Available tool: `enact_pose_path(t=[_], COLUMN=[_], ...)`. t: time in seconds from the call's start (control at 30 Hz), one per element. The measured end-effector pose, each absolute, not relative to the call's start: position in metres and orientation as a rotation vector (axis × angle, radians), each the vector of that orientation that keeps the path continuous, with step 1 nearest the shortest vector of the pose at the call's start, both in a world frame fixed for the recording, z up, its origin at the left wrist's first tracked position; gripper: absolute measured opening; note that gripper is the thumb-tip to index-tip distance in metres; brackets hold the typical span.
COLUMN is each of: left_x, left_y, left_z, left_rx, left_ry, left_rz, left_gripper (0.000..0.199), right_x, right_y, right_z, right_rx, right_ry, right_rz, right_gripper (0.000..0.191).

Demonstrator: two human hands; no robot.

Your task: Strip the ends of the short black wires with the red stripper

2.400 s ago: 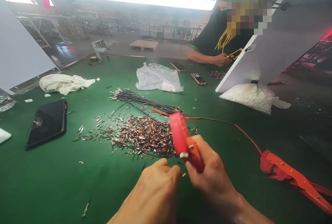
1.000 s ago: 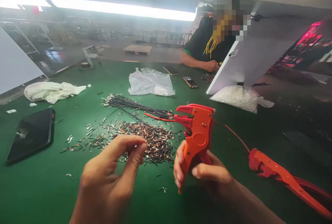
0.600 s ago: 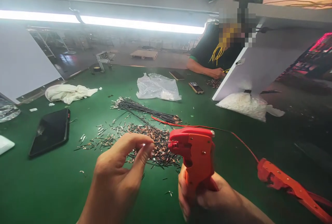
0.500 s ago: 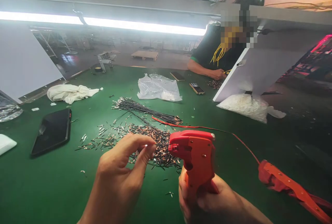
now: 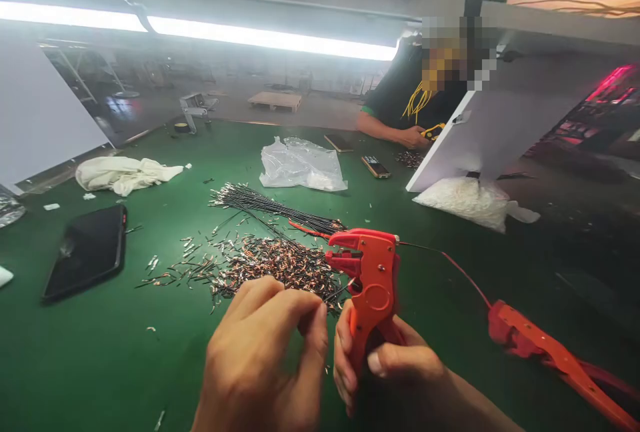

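Closest to my remote view, the left hand point(image 5: 260, 359) has its thumb and forefinger bent together at the tips; whether they pinch anything, I cannot tell. Just beside it, the right hand point(image 5: 400, 359) wraps its fingers around an orange-red wire stripper point(image 5: 375, 272), upright at the right end of the scrap pile point(image 5: 280, 262), jaws apart and facing left. I'd worry about the left fingertips getting nipped if they strayed between those jaws during a squeeze. A thin red cord point(image 5: 467, 275) runs from a second stripper point(image 5: 545, 339) behind the tool and could snag a rightward swing. My easiest room looks leftward, over the surface point(image 5: 165, 365) short of the phone point(image 5: 87, 252). Farther off, the bundle of black wires point(image 5: 275, 209), then a plastic bag point(image 5: 303, 165), limit forward reach; a white panel point(image 5: 465, 112) bounds the far right.
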State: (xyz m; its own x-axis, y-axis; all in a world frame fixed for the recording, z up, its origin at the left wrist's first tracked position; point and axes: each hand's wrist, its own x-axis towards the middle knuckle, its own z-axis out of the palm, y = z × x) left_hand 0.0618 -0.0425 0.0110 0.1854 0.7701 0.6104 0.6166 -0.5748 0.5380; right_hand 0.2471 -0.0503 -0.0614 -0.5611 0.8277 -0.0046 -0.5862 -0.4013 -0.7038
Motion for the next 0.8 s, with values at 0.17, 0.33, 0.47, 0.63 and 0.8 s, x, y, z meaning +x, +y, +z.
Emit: enact_pose_path(t=[0.17, 0.33, 0.47, 0.63, 0.8], left_x=[0.068, 0.078, 0.082, 0.086, 0.084], left_y=[-0.045, -0.053, -0.053, -0.041, -0.041], left_z=[0.007, -0.009, -0.019, -0.019, -0.022], left_rx=[2.334, 2.172, 1.893, 1.411, 1.156], left_ry=[1.297, 1.122, 1.181, 0.921, 0.794], left_rz=[1.257, 1.093, 0.792, 0.509, 0.455], left_gripper=[0.014, 0.017, 0.015, 0.014, 0.018], right_x=[0.244, 0.242, 0.246, 0.247, 0.245], right_y=[-0.05, -0.048, -0.043, -0.043, -0.047], right_z=[-0.049, -0.044, -0.044, -0.043, -0.041], right_rx=[-0.58, -0.989, -1.034, -0.793, -0.66], right_ry=[-0.932, -0.791, -0.689, -0.775, -0.797], right_rz=[2.1, 1.8, 1.689, 1.812, 1.979], right_gripper=[0.029, 0.032, 0.046, 0.052, 0.052])
